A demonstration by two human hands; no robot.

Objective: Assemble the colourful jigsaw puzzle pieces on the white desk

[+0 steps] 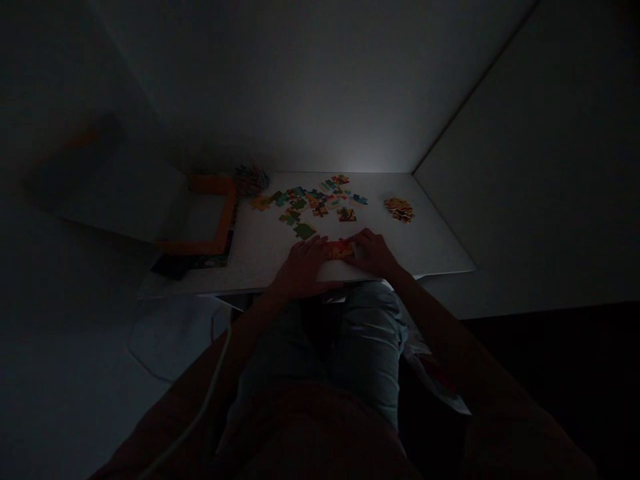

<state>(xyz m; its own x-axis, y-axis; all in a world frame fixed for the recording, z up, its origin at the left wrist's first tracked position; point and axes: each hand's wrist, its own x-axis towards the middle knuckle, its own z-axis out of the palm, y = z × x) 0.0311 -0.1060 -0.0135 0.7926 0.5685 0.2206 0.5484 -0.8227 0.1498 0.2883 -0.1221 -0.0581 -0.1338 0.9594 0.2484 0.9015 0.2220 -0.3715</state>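
Between my hands, near the front edge of the white table (260, 260), lie red and yellow puzzle pieces (339, 250); whether they are joined cannot be made out. My left hand (303, 265) has its fingers on their left side. From the right, the fingertips of my right hand (371, 252) grip their other side. Just beyond my left hand sits a green puzzle piece (305, 230). A square, multicoloured piece (346, 214) rests further back, in front of a loose spread of several puzzle pieces (316, 198).
A small heap of puzzle pieces (399, 209) lies at the right. On the left stand an orange-edged box (224, 223) and a dark bundle (251, 180) behind it. A pale cable (220, 367) runs along my left arm. Walls enclose the back and right; the room is dim.
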